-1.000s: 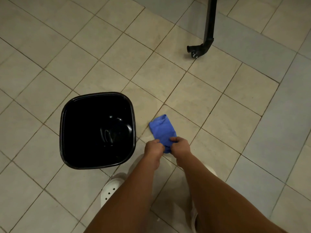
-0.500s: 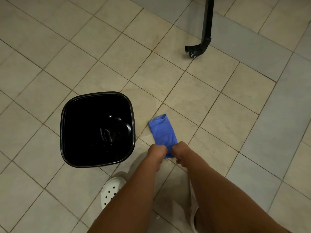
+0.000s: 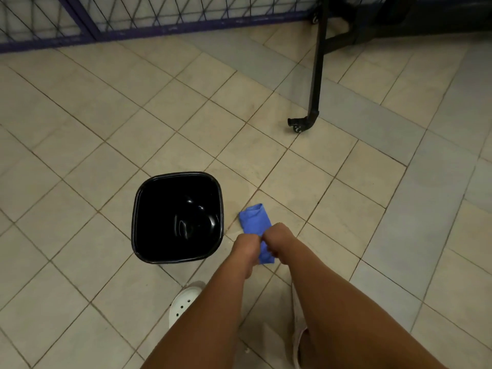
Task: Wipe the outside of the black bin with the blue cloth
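Standing upright on the tiled floor (image 3: 80, 134), left of centre, the black bin (image 3: 177, 258) shows its open, glossy inside, apart from the cloth and both hands. White perforated shoe (image 3: 183, 302) below it. Left hand (image 3: 246, 249) curled closed on the blue cloth (image 3: 254, 219); right hand (image 3: 279, 239) pinches the same folded cloth just beside it, knuckles nearly touching. Cloth is just right of the bin; can't tell if it rests on the floor. Black wheeled frame leg (image 3: 315, 75) upper right; purple wire fence (image 3: 106, 20) along top.
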Tool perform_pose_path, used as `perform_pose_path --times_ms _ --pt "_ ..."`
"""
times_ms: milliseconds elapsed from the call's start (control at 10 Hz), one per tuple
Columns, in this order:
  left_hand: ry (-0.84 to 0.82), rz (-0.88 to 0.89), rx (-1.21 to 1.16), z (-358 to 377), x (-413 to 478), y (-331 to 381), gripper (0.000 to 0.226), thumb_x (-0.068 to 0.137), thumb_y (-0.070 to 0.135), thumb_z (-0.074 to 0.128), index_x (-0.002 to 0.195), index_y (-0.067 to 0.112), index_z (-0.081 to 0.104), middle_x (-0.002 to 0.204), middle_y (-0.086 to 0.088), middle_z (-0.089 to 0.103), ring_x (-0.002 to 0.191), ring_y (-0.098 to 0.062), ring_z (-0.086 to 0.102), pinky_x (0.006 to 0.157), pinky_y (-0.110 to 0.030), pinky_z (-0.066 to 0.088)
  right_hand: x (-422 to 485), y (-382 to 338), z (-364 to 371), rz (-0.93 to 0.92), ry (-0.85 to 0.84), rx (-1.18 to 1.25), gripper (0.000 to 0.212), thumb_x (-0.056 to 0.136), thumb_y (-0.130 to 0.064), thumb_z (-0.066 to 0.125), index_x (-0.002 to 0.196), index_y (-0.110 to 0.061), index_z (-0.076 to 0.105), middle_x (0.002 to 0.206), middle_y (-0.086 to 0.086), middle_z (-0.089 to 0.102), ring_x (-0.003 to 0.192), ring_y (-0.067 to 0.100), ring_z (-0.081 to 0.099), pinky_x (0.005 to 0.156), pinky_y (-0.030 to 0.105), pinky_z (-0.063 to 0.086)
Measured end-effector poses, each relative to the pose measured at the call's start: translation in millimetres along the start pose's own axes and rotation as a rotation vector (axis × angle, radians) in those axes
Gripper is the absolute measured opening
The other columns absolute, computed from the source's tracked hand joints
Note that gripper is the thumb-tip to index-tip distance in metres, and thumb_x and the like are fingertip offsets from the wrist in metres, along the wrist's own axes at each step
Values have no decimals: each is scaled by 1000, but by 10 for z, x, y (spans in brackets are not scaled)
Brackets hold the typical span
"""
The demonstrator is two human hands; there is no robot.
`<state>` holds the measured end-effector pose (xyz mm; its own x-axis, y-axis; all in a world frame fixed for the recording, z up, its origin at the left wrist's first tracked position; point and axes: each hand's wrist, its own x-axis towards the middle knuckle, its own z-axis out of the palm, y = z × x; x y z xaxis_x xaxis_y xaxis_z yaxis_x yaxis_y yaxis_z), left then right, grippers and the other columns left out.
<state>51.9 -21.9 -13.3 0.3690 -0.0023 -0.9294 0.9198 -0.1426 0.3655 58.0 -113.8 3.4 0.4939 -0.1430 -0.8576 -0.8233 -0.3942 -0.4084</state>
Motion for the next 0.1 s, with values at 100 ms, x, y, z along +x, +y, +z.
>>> perform_pose_path --times_ms 100 --pt "22 108 60 -85 -276 68 21 96 8 47 77 12 55 76 -5 55 62 -14 47 64 -26 43 -337 -122 -50 -93 50 -30 33 90 -7 42 59 -14 37 66 5 46 75 22 48 66 26 34"
